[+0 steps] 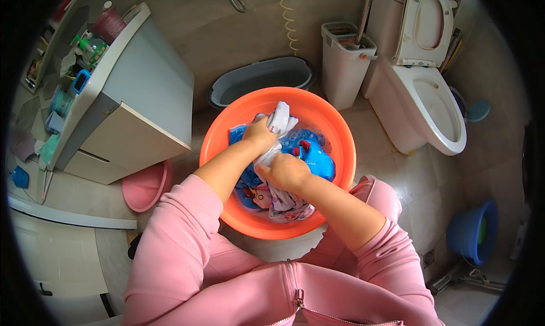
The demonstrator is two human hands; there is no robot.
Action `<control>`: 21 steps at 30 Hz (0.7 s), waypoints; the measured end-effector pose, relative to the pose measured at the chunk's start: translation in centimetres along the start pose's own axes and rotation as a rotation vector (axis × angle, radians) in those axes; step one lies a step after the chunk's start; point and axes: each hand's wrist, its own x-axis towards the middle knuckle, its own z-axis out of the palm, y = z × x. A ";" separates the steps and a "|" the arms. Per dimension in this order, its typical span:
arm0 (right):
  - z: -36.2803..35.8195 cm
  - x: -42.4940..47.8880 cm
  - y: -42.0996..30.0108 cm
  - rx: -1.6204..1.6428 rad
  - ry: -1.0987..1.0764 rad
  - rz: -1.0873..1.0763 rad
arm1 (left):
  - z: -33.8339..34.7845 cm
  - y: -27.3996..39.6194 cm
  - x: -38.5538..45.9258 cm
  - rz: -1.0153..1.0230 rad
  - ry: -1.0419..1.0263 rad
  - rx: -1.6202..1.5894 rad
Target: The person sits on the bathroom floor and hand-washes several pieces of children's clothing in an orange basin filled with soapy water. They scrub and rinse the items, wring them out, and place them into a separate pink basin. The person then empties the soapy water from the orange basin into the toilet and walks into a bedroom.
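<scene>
An orange plastic basin (336,113) stands on the tiled floor in front of me, with wet laundry and some suds inside. My left hand (259,135) grips a bunched white printed garment (280,119), whose end sticks up past my fingers. Lower and to the right, my right hand (289,171) is closed on the same cloth. Its patterned lower part (289,204) hangs down into the basin. Bright blue fabric (319,162) with red details lies beside my right hand, partly puffed up. The fingertips of both hands are partly hidden.
Behind the basin are a long grey tub (259,79) and a white mop bucket (342,70). A toilet (438,108) with its lid raised stands right. Left are a vanity cabinet (136,130) and a pink basin (147,187). A blue bucket (464,236) lies tilted at the lower right.
</scene>
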 end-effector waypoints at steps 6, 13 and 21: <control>0.9 2.1 4.6 1.189 -0.174 -0.189 | -0.4 0.4 -0.7 0.131 0.107 -0.369; -2.5 0.8 4.0 1.469 -0.318 -0.075 | -2.2 2.6 -2.6 0.283 -0.257 -0.730; -4.2 0.0 4.9 1.607 -0.370 -0.098 | 1.6 -1.6 -3.3 0.365 -0.213 -1.154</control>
